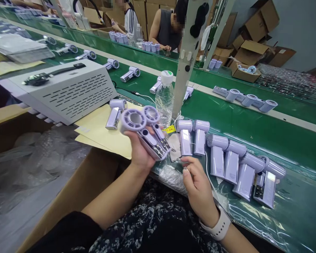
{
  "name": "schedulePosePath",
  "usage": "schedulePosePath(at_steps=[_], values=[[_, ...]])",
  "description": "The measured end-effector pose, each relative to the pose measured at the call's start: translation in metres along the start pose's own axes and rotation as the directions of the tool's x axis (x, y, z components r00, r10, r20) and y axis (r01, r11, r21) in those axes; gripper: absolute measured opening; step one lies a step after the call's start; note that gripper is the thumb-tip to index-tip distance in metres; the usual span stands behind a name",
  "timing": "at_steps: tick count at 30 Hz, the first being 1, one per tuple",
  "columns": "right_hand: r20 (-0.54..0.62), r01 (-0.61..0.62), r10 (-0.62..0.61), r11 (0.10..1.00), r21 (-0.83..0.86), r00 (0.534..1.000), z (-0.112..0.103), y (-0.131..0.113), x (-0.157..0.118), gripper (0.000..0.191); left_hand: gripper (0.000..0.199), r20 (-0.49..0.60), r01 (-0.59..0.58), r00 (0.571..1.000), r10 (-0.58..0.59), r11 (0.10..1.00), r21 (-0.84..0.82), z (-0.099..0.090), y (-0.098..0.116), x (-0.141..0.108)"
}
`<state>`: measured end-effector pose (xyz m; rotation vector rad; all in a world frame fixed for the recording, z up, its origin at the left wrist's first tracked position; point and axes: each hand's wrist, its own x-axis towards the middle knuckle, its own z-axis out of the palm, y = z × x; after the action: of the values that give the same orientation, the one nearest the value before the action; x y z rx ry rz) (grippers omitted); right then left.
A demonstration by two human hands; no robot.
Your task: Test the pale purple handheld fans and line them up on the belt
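Two lavender handheld fans (150, 140) with round heads and exposed circuit strips are held together in my left hand (141, 151), its thumb and fingers wrapped round them. My right hand (197, 186), wearing a white watch, is just in front of the fan row, thumb and index finger nearly together on a small thing too tiny to make out. A row of lavender fans (223, 158) lies on the green table to its right, the rightmost showing an open circuit side. Another fan (114, 114) rests on yellow paper (102, 135) left of my held fans.
A clear bottle (164, 98) stands by a metal post (186, 59). The grey vented box (76, 93) is at left, above a carton of plastic bags (39, 165). More fans lie on the green conveyor (144, 79). People work across it.
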<state>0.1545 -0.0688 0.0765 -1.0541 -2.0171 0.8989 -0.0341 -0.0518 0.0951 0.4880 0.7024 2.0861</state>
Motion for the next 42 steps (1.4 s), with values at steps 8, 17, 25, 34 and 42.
schedulePosePath(at_steps=[8, 17, 25, 34, 42], values=[[0.067, 0.284, -0.305, 0.754, -0.592, 0.950, 0.014, 0.000, 0.080, 0.022, 0.071, 0.234, 0.268, 0.926, -0.296, 0.953, 0.141, -0.032, 0.037, -0.023], [-0.055, 0.249, -0.245, 0.962, 0.114, 0.968, -0.006, -0.034, 0.092, 0.013, 0.070, 0.341, 0.536, 0.798, -0.496, 0.843, -0.029, -0.039, 0.034, -0.042], [0.448, -0.386, 0.096, 0.683, 0.620, 0.889, -0.014, -0.048, 0.065, 0.060, 0.078, 0.479, 0.664, 0.659, -0.579, 0.748, -0.010, -0.025, 0.014, -0.059], [0.050, 0.042, -0.046, 0.996, 0.076, 0.998, -0.045, -0.036, 0.079, 0.058, 0.074, 0.466, 0.752, 0.600, -0.650, 0.657, -0.053, -0.019, 0.011, -0.065], [0.588, 0.131, -0.338, 0.921, 0.366, 0.735, -0.057, -0.051, 0.117, 0.050, 0.078, 0.551, 0.859, 0.385, -0.740, 0.506, 0.079, -0.019, 0.008, -0.067]])
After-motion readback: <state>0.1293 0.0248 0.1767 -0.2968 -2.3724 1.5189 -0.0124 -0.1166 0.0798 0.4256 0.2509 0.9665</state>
